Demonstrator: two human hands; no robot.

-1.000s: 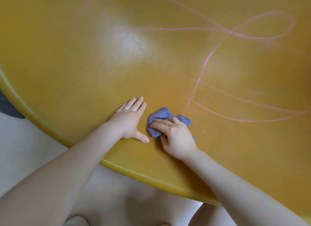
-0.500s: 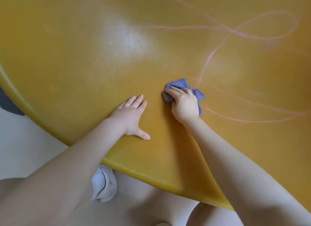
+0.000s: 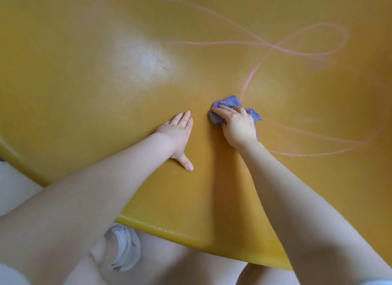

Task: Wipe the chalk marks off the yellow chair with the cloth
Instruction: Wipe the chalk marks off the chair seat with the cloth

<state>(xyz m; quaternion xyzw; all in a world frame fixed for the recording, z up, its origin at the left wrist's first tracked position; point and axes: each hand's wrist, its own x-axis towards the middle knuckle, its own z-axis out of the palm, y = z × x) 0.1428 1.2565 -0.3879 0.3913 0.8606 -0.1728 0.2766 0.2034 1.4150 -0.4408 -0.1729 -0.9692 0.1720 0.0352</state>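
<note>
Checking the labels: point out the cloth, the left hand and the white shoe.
purple cloth (image 3: pixel 230 101): head view, bunched top fold.
left hand (image 3: pixel 177 134): head view, back of the hand.
white shoe (image 3: pixel 123 245): head view, its upper.

Crumpled purple cloth on yellow chair, pink chalk marks beside

Two hands, one purple cloth, one yellow chair, one white shoe.

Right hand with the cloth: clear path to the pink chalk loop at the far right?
Probably yes. The right hand presses the purple cloth on the yellow chair seat; nothing lies between it and the pink chalk loop, though it's a stretch.
</note>
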